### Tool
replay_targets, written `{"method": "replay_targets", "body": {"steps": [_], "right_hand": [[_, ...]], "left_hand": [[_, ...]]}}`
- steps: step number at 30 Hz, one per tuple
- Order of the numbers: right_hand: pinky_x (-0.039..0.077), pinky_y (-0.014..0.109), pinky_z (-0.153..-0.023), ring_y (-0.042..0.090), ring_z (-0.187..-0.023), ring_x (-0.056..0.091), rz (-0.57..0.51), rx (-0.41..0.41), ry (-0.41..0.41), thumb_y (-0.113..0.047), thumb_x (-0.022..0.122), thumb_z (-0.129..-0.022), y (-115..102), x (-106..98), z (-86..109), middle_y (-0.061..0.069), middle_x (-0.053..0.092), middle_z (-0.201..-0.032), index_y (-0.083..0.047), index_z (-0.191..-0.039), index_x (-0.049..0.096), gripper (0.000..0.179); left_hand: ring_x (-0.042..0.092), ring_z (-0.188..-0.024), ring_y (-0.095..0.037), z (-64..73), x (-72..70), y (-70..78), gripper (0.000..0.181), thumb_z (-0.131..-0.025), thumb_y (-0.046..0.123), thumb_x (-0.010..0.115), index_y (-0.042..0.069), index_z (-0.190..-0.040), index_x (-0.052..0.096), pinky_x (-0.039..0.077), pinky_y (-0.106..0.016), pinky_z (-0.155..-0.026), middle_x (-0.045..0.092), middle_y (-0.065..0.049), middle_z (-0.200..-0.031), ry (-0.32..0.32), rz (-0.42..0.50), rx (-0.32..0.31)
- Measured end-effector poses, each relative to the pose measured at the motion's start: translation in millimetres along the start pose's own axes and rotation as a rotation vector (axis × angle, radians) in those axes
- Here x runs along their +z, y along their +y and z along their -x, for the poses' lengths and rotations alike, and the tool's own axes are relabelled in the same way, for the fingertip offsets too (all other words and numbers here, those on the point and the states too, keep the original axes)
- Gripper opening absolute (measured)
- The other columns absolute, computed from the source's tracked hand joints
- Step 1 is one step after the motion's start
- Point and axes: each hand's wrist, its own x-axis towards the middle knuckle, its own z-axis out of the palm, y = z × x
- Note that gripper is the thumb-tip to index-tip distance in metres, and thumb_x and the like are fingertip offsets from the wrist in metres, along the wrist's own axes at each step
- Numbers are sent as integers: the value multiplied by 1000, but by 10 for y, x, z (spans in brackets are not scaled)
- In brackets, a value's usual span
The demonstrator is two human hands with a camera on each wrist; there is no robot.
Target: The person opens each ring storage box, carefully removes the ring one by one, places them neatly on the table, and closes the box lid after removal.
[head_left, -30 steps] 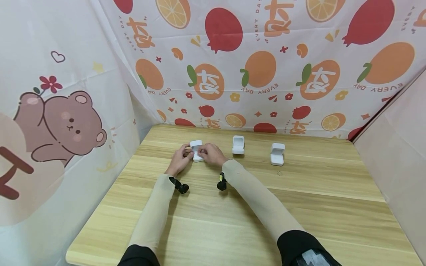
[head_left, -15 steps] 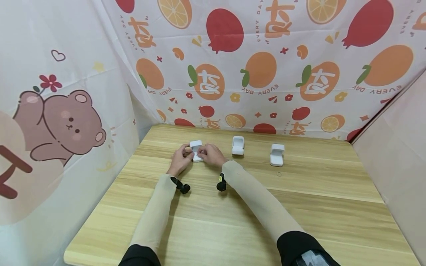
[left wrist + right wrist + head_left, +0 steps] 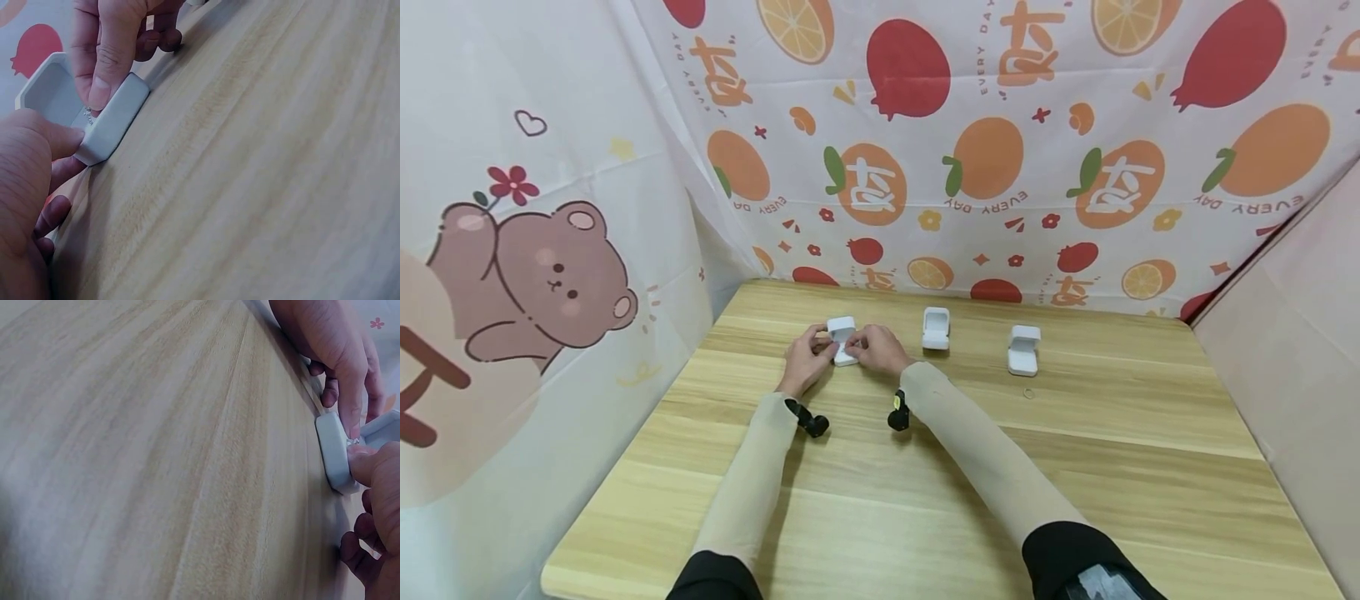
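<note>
A white ring box (image 3: 841, 326) stands with its lid raised at the left back of the table. My left hand (image 3: 806, 362) grips it from the left side, thumb over the front edge of the base in the left wrist view. From the right, my right hand (image 3: 882, 351) reaches into the box and pinches a ring (image 3: 89, 115) with a sparkling stone between thumb and forefinger. The ring sits low at the box's cushion, mostly hidden by the fingertips. In the right wrist view, both thumbs come close together over the box base (image 3: 334, 453).
Two more white ring boxes stand with lids raised, one at the back middle (image 3: 936, 328) and one farther right (image 3: 1024, 350). A thin ring (image 3: 1028, 393) lies on the wooden table (image 3: 1075, 467) before the right box. A fruit-print cloth (image 3: 985, 225) hangs behind.
Both hands stay at the left ring box with almost the same grip. The head view has shifted very slightly.
</note>
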Motion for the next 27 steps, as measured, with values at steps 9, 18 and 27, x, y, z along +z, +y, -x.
{"method": "replay_targets", "body": {"steps": [9, 18, 27], "right_hand": [[34, 22, -53, 10, -58, 45, -16, 39, -3, -27, 63, -84, -16, -11, -11, -5, 54, -63, -22, -88, 72, 10], [38, 21, -58, 9, -65, 51, 16, 36, -15, -22, 65, -82, -84, -29, -18, -5, 60, -72, -18, -85, 71, 8], [40, 18, -61, 6, -62, 52, 34, 23, 8, -16, 64, -80, -132, -27, -14, -6, 60, -67, -14, -80, 68, 5]], "left_hand": [[67, -92, -25, -10, -15, 29, 38, -85, 23, 61, 18, -122, 51, 49, -42, -82, 69, -12, -104, 18, -15, 44], [67, -91, -26, 1, -6, 50, 37, -84, 22, 63, 17, -120, 53, 45, -43, -89, 69, -12, -101, 35, -14, 35], [67, -89, -24, -18, 21, 16, 38, -84, 25, 64, 18, -120, 54, 48, -40, -85, 70, -11, -99, 50, -14, 23]]}}
